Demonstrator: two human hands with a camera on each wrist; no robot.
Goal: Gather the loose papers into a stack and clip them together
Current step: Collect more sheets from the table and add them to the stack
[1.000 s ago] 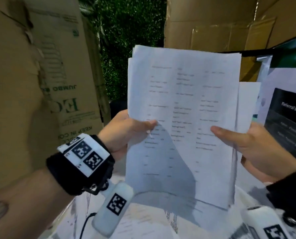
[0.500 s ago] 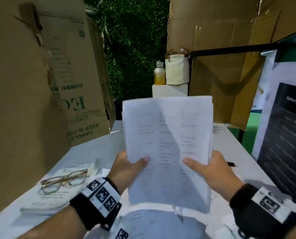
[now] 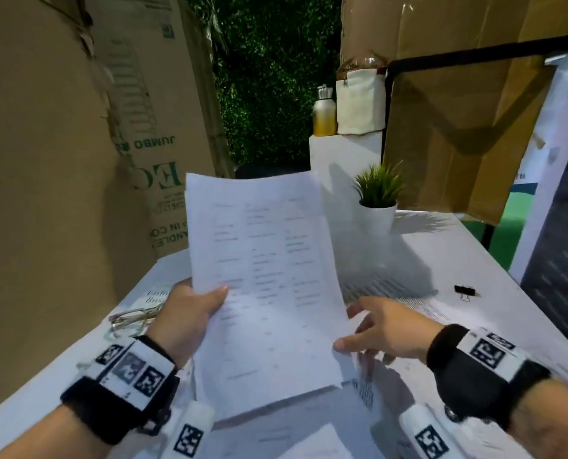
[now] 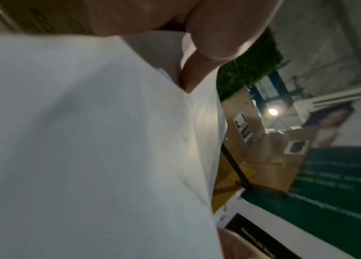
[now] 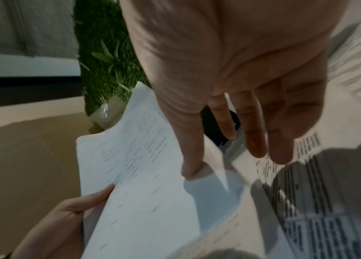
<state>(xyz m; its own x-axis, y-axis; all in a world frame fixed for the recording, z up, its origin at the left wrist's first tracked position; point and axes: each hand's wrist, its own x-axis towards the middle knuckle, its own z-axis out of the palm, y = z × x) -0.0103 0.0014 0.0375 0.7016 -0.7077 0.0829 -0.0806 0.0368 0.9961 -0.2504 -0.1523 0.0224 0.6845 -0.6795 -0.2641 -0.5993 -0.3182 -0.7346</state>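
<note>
I have the sheaf of papers point(image 3: 269, 283) up off the table point(image 3: 474, 260), pinched along its left edge by my left hand point(image 3: 186, 313), thumb on the printed face and fingers behind; the grip sits low on the sheaf, so the top leans away and the sheets fan a little at the upper edge; my guess is the low hold leaves the top free for squaring and clipping. My right hand point(image 3: 385, 329) is spread wide with straight fingers, thumb tip touching the sheaf's lower right edge, holding nothing; I read it as steadying the edge or reaching for another sheet. More printed sheets point(image 3: 408, 293) lie loose on the table under and beyond that hand, so gathering looks unfinished. The binder clip point(image 3: 464, 290) sits on the table well to the right, apart from both hands, untouched; clipping not yet begun.

Head view alone gives the layout: clip, glasses point(image 3: 130, 319) on a booklet by my left wrist, small potted plant point(image 3: 377, 197) beyond the sheaf. Left wrist view shows only the blank back of the papers point(image 4: 86, 140) with a fingertip point(image 4: 193, 77) pressed on it, confirming the pinch; no table there. Right wrist view shows what the head view hides: the thumb point(image 5: 191, 157) resting at the sheet's edge, other fingers hovering clear above the loose sheets point(image 5: 308, 201); blurred, so exact contact is uncertain.
</note>
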